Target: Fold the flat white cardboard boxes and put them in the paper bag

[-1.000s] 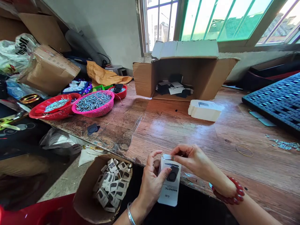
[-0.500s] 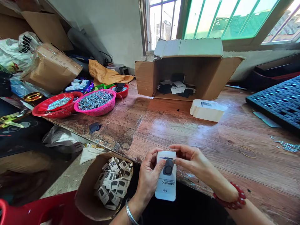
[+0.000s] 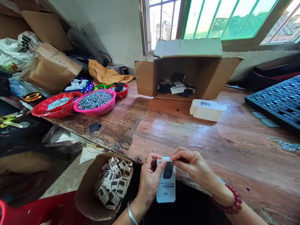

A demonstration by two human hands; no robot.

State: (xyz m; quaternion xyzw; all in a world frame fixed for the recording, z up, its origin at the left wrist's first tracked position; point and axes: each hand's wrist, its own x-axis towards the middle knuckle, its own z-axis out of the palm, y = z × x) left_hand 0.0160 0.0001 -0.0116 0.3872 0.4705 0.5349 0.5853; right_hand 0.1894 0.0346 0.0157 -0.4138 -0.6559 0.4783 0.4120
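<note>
My left hand (image 3: 151, 175) grips a small white packaging box (image 3: 167, 190) by its left side, thumb across the front. The box is printed with a dark ring picture and "MAGNETIC" and "C-01", which read upside down from here. At its top edge my right hand (image 3: 187, 161) pinches the card between thumb and fingers. A pale strip with small print shows between the two hands. Whatever is inside the box is hidden. Below and left, a cardboard carton (image 3: 86, 187) holds many similar small boxes (image 3: 114, 181).
A stack of flat white boxes (image 3: 206, 111) lies in front of an open carton (image 3: 144, 78) with black and white pieces inside. Pink basket (image 3: 103, 109) and red baskets (image 3: 67, 109) of metal parts stand left. A black tray (image 3: 276, 103) and rubber band (image 3: 246, 151) lie right.
My right hand has moved slightly left and its fingers have come onto the box's top edge. The top flap is now bent over, with a printed strip showing. The box has shifted slightly down.
</note>
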